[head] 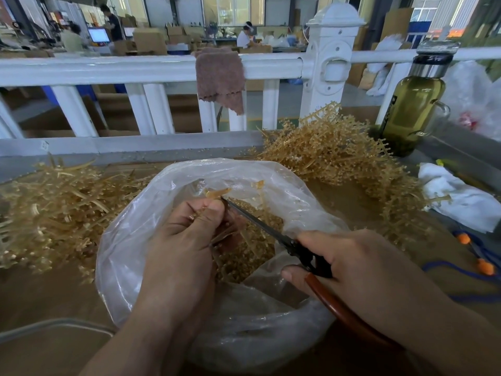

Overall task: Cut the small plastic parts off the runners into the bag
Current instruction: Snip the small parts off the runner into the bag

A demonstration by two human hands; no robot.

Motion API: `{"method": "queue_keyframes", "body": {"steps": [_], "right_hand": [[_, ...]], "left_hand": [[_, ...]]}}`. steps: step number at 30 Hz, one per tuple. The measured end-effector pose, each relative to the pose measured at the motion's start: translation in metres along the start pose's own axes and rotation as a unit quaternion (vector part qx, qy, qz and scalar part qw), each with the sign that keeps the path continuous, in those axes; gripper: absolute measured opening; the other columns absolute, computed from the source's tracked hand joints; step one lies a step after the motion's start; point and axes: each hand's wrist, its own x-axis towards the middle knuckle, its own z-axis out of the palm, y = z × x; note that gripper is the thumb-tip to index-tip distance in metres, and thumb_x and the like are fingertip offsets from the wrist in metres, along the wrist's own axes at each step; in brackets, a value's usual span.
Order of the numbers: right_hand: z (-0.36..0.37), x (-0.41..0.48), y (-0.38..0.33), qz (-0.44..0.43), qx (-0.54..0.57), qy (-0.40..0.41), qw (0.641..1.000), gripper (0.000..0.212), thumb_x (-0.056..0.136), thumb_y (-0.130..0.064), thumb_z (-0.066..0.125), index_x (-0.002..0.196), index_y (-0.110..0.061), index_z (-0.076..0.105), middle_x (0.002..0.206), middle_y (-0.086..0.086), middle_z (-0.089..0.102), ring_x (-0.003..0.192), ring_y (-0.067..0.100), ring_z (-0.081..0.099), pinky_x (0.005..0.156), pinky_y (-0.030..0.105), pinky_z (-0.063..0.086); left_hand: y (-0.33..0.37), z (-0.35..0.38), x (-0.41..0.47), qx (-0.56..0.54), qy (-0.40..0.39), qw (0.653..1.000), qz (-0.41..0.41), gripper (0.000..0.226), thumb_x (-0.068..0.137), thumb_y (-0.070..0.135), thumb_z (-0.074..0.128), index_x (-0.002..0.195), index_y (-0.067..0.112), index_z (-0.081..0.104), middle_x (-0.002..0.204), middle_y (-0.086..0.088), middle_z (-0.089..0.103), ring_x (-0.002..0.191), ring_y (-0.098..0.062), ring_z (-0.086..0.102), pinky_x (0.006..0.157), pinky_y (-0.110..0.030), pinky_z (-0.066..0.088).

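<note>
A: Which step?

B: Mid-cut, I'd say. The left hand (187, 229) pinches a runner (217, 192) over the open mouth of the bag (130, 240), fingers curled round it. The right hand (352, 261) is wrapped round the handles of the scissors (271, 229), with the blade tips at the runner just past the left fingertips.

A: Blades apart?

B: They read as one thin line, so together or nearly (can't tell if the snip is through).

A: Parts?

B: Small parts (260, 221) are heaped inside the bag, under both hands. The full pile of runners (333, 153) is behind the bag to the right. The pile on the left (54, 199) looks barer, probably stripped.

A: Next?

B: Likely finish this snip, then feed the runner forward so fresh parts hang over the bag. Keep the tips off the thumb and the film.
</note>
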Motion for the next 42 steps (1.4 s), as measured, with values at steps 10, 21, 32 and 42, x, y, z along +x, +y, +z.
{"method": "queue_keyframes", "body": {"steps": [10, 21, 32, 42], "right_hand": [[0.002, 0.002, -0.002, 0.021, 0.002, -0.005, 1.0, 0.028, 0.08, -0.063, 0.049, 0.072, -0.037, 0.045, 0.052, -0.018, 0.041, 0.053, -0.003, 0.048, 0.056, 0.016, 0.037], [0.007, 0.002, 0.002, 0.024, 0.07, 0.03, 0.997, 0.051, 0.076, -0.074, 0.041, 0.084, -0.028, 0.061, 0.063, -0.01, 0.059, 0.064, 0.006, 0.059, 0.054, 0.022, 0.043], [0.014, 0.001, -0.005, 0.075, 0.476, 0.142, 0.865, 0.041, 0.07, -0.057, 0.075, 0.107, -0.042, 0.064, 0.082, 0.002, 0.075, 0.07, 0.024, 0.075, 0.062, 0.051, 0.059], [0.012, 0.006, 0.006, 0.052, 0.573, 0.25, 0.779, 0.027, 0.071, -0.026, 0.075, 0.096, -0.032, 0.07, 0.068, 0.005, 0.065, 0.054, 0.024, 0.062, 0.047, 0.031, 0.051]], "left_hand": [[0.0, 0.002, 0.002, -0.046, 0.002, 0.998, -0.032, 0.017, 0.099, 0.018, 0.059, 0.089, 0.011, 0.072, 0.083, -0.005, 0.072, 0.076, -0.016, 0.069, 0.072, -0.033, 0.055], [0.008, 0.003, 0.001, -0.086, 0.019, 0.995, -0.038, 0.018, 0.097, 0.018, 0.059, 0.083, 0.013, 0.068, 0.076, -0.006, 0.07, 0.068, -0.016, 0.067, 0.062, -0.027, 0.059], [0.013, 0.014, -0.01, -0.103, -0.054, 0.991, -0.073, 0.018, 0.087, 0.023, 0.064, 0.078, 0.015, 0.078, 0.085, -0.012, 0.073, 0.075, -0.021, 0.074, 0.055, -0.026, 0.057], [0.02, 0.011, -0.015, -0.05, -0.207, 0.965, -0.151, 0.032, 0.069, 0.013, 0.083, 0.098, 0.004, 0.074, 0.089, -0.021, 0.072, 0.072, -0.03, 0.073, 0.058, -0.036, 0.061]]}}
